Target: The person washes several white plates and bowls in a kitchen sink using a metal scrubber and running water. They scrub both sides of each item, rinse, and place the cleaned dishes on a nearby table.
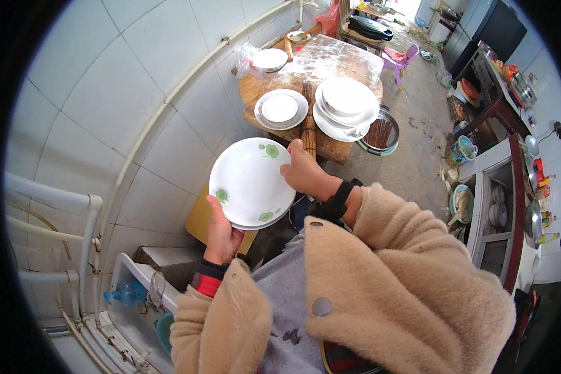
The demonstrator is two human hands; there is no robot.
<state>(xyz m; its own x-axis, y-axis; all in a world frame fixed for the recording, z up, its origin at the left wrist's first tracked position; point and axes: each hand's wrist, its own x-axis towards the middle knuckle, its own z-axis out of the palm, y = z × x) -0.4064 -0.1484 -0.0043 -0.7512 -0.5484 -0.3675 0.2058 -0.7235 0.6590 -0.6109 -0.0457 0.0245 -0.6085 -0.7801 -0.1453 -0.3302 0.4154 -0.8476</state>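
My left hand (223,233) grips the lower left rim of white plates with green flower prints (252,182), its thumb over the edge. At least two plates are stacked there. At their right rim, my right hand (304,169) pinches the edge between thumb and fingers. Beyond the plates, a bundle of thin sticks (308,126) lies across the near edge of a wooden table (257,122). Left of the bundle sits a small white bowl or dish (279,108) on a plate (262,120); on its right, a white bowl (343,96) rests on stacked plates (339,132).
A white sink (121,280) with a blue bottle (130,293) is at lower left beside pipes (86,233). A metal pot (388,128) stands on the floor right of the table. A purple child's chair (399,65) and a cabinet (491,210) are further right.
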